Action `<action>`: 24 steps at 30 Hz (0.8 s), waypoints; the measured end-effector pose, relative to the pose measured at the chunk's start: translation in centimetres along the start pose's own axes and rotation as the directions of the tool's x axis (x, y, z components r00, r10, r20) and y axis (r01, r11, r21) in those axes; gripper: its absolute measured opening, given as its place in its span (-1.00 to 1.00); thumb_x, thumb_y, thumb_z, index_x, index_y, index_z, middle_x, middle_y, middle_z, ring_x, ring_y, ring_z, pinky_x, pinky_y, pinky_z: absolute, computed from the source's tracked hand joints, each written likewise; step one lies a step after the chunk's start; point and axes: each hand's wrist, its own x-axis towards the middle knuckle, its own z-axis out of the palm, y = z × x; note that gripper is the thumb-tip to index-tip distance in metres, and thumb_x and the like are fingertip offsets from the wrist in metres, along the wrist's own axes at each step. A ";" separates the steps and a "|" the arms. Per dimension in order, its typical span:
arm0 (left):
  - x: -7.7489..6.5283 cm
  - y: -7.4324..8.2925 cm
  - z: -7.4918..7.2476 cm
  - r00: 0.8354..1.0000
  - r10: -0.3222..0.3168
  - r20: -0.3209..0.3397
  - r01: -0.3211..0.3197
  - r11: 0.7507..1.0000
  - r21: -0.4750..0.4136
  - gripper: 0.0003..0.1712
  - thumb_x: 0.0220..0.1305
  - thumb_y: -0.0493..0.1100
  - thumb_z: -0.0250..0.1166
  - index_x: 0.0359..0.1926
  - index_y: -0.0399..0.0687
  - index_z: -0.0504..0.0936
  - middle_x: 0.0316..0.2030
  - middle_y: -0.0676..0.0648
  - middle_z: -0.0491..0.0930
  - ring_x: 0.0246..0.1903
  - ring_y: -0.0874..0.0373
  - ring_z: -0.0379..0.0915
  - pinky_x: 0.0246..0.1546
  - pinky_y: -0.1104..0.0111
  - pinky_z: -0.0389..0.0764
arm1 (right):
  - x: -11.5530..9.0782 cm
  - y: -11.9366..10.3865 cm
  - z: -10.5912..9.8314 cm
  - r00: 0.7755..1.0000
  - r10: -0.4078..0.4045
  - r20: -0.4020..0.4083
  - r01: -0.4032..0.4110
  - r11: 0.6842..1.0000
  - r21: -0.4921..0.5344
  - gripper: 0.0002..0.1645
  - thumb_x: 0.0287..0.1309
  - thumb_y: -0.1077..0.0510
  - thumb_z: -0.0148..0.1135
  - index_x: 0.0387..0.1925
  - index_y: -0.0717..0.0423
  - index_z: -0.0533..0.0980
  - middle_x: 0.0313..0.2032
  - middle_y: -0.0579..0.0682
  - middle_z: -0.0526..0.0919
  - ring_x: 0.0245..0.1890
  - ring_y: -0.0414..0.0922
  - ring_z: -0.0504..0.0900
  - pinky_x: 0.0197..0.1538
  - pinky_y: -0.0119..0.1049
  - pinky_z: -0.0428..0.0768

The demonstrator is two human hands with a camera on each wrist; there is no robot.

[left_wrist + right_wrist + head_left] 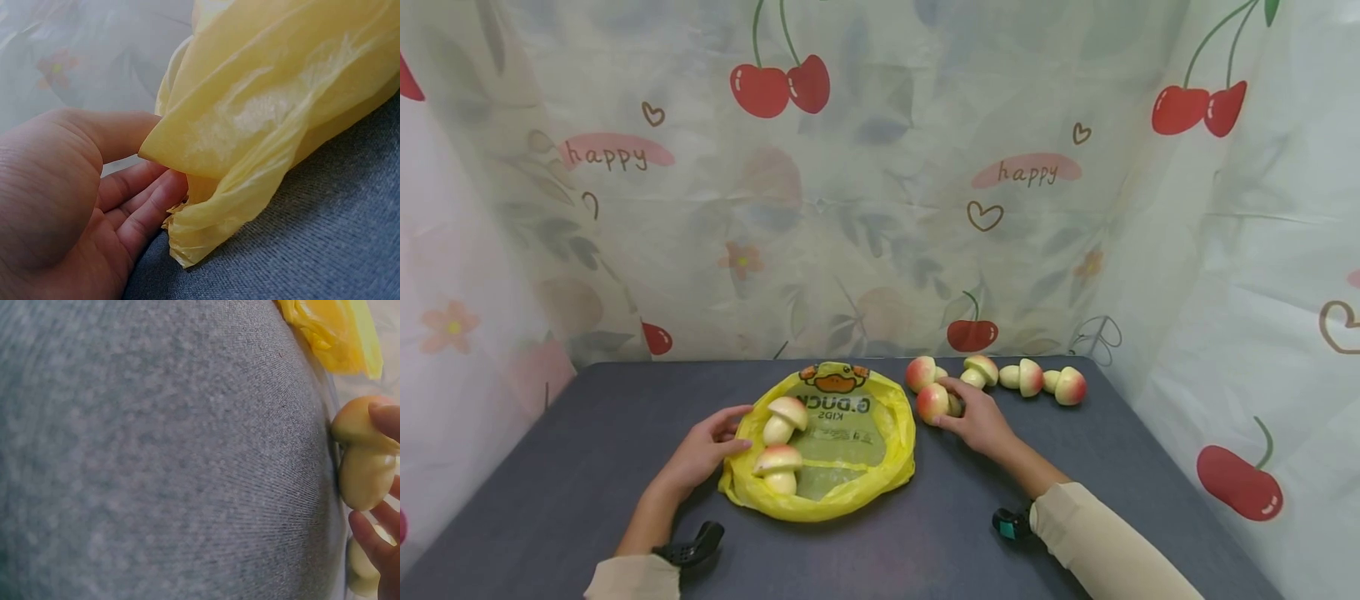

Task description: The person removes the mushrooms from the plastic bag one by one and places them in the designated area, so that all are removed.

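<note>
Gripping yellow plastic bag (pixel 835 504), mirror-lettered "G.DUCK KIDS", with left hand (pixel 706 446), and pinching red-capped cream mushroom (pixel 931 403) at fingertips of right hand (pixel 982 422).

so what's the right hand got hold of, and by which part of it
A mushroom-shaped piece, with the right hand's thumb on its cap; exactly where the other fingers press cannot be told.
</note>
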 end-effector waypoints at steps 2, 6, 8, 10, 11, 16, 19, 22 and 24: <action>0.0 0.0 0.0 1.000 -0.003 -0.003 0.003 1.000 0.003 -0.34 0.31 -0.21 0.30 0.38 -0.21 0.31 0.06 -0.31 0.52 -0.07 -0.05 0.50 -0.12 0.22 0.53 | 0.1 -0.1 -0.1 1.000 -0.006 -0.003 0.006 1.000 0.002 -0.25 0.01 0.06 0.50 0.25 0.09 0.44 0.07 0.08 0.60 0.09 0.07 0.53 0.13 0.09 0.40; 0.0 0.0 0.0 1.000 -0.005 -0.005 0.005 1.000 0.008 -0.34 0.31 -0.21 0.30 0.38 -0.21 0.32 0.04 -0.30 0.53 -0.08 -0.04 0.50 -0.14 0.24 0.52 | 0.1 -0.3 -0.2 1.000 -0.001 -0.005 0.001 1.000 0.001 -0.23 -0.01 0.06 0.51 0.24 0.12 0.44 0.08 0.11 0.59 0.09 0.08 0.53 0.13 0.08 0.41; 0.0 0.0 0.0 1.000 -0.004 -0.006 0.004 1.000 0.009 -0.35 0.31 -0.22 0.30 0.37 -0.21 0.32 0.03 -0.30 0.53 -0.09 -0.03 0.50 -0.15 0.25 0.52 | 0.0 -0.3 -0.4 1.000 0.007 -0.004 -0.007 1.000 0.009 -0.22 -0.01 0.06 0.51 0.26 0.15 0.43 0.11 0.13 0.57 0.11 0.10 0.52 0.14 0.08 0.41; 0.0 0.0 0.0 1.000 -0.005 -0.005 0.005 1.000 0.009 -0.35 0.31 -0.22 0.30 0.37 -0.21 0.32 0.02 -0.29 0.53 -0.09 -0.03 0.50 -0.16 0.25 0.52 | 0.0 -0.3 -0.6 1.000 0.013 -0.007 -0.013 1.000 0.019 -0.20 -0.01 0.08 0.51 0.27 0.17 0.41 0.14 0.16 0.55 0.13 0.12 0.52 0.14 0.09 0.42; 0.0 0.0 0.0 1.000 -0.006 -0.005 0.006 1.000 0.009 -0.35 0.31 -0.22 0.30 0.37 -0.22 0.32 0.02 -0.29 0.53 -0.09 -0.03 0.50 -0.16 0.25 0.52 | 0.0 -0.3 -0.7 1.000 0.017 -0.009 -0.017 1.000 0.023 -0.19 0.00 0.09 0.51 0.28 0.18 0.41 0.15 0.16 0.54 0.15 0.13 0.50 0.14 0.08 0.42; 0.0 0.2 0.0 1.000 -0.018 -0.006 0.018 1.000 0.011 -0.33 0.30 -0.21 0.31 0.38 -0.21 0.31 0.03 -0.28 0.53 -0.10 -0.02 0.49 -0.15 0.23 0.52 | 0.6 -0.4 -1.5 0.998 0.014 -0.062 -0.011 0.999 0.050 -0.25 0.04 0.09 0.48 0.26 0.19 0.43 0.16 0.17 0.53 0.16 0.13 0.50 0.10 0.07 0.46; -0.1 0.2 0.0 1.000 -0.021 -0.005 0.021 1.000 0.009 -0.32 0.30 -0.20 0.31 0.38 -0.21 0.31 0.03 -0.28 0.52 -0.10 -0.02 0.49 -0.15 0.22 0.52 | 1.3 -0.8 -2.1 0.995 0.006 -0.095 0.002 0.997 0.082 -0.31 0.08 0.09 0.45 0.24 0.17 0.45 0.12 0.18 0.55 0.14 0.11 0.50 0.07 0.08 0.48; -0.1 0.2 0.0 1.000 -0.021 -0.003 0.021 1.000 0.007 -0.32 0.30 -0.19 0.31 0.38 -0.21 0.31 0.02 -0.28 0.52 -0.10 -0.02 0.48 -0.15 0.22 0.52 | 2.1 -1.3 -2.5 0.993 -0.004 -0.119 0.015 0.996 0.087 -0.36 0.10 0.09 0.43 0.21 0.15 0.47 0.06 0.18 0.59 0.09 0.10 0.52 0.04 0.09 0.49; -0.1 0.1 0.0 1.000 -0.021 -0.003 0.021 1.000 0.006 -0.32 0.30 -0.20 0.31 0.38 -0.21 0.31 0.01 -0.27 0.53 -0.11 -0.02 0.49 -0.15 0.23 0.52 | 2.6 -1.7 -2.8 0.992 -0.003 -0.127 0.013 0.997 0.078 -0.41 0.13 0.09 0.42 0.18 0.12 0.49 0.03 0.15 0.62 0.06 0.09 0.54 0.04 0.08 0.49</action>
